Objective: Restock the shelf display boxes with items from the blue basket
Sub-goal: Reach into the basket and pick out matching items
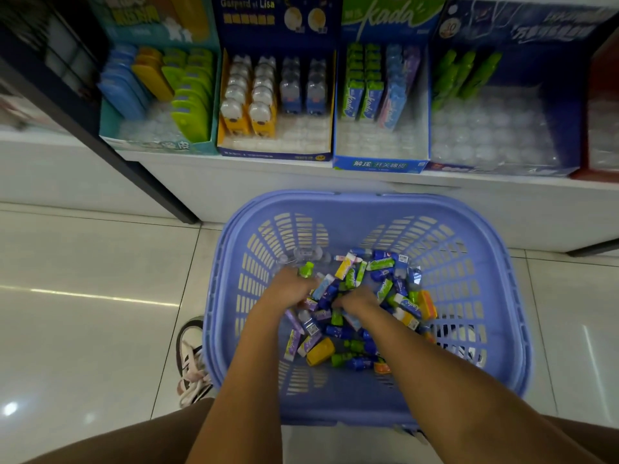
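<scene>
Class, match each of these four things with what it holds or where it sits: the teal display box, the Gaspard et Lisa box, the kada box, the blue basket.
Column one:
1 teal display box
2 Gaspard et Lisa box
3 kada box
4 blue basket

Column two:
a on the floor, mixed small packs inside
b bear-shaped items
c flat items in blue, yellow and green
d upright packs, green and purple

Pairs: 1-c, 2-b, 3-d, 4-a.

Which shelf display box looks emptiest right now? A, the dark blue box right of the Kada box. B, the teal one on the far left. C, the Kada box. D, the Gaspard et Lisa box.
A: the dark blue box holds only a few green items at its back; the rest is bare clear tray.
</scene>
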Demonstrator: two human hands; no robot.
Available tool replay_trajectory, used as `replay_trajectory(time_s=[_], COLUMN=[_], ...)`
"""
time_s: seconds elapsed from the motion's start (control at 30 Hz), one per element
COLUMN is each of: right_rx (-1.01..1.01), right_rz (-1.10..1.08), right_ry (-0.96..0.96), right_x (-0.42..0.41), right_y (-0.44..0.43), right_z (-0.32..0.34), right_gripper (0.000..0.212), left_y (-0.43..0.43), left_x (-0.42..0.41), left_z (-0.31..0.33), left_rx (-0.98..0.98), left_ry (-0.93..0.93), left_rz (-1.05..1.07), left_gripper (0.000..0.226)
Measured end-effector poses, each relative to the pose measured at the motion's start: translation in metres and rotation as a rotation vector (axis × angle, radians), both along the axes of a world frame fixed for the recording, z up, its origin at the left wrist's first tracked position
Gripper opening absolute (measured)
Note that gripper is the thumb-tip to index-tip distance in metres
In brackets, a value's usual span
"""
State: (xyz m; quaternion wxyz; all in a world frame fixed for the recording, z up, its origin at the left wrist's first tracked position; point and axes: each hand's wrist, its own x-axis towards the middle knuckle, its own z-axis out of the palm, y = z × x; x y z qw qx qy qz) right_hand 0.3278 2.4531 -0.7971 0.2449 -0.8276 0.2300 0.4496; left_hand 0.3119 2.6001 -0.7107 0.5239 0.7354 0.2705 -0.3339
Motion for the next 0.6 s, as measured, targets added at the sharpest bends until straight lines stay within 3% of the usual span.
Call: replay_trajectory(time_s=[0.13, 0.27, 0.43, 0.6], right_rx=[0.115, 0.593, 1.032, 1.110], right_rz=[0.010, -0.175, -0.010, 0.146], right_ry=[-0.095, -0.304, -0.448, -0.495], right_x=[0.012, 0.031, 0.051, 0.060], right_y=[-0.011, -0.028, -0.031, -0.019], right_z=[0.020, 0.081, 0.187, 0.250], right_gripper=[0.028, 0.004, 0.029, 0.031], left_y=[0.003, 0.004, 0.012, 0.026], left_x=[0.000, 0.006, 0.011, 0.010], left_z=[0.008, 0.032, 0.082, 0.121], left_rx=[0.015, -0.173, -0.720, -0.775], left_ry=[-0.055, -0.016, -0.094, -0.334], left_rz=[0.053, 0.137, 0.143, 0.197], left_gripper=[0.031, 0.014, 0.030, 0.023])
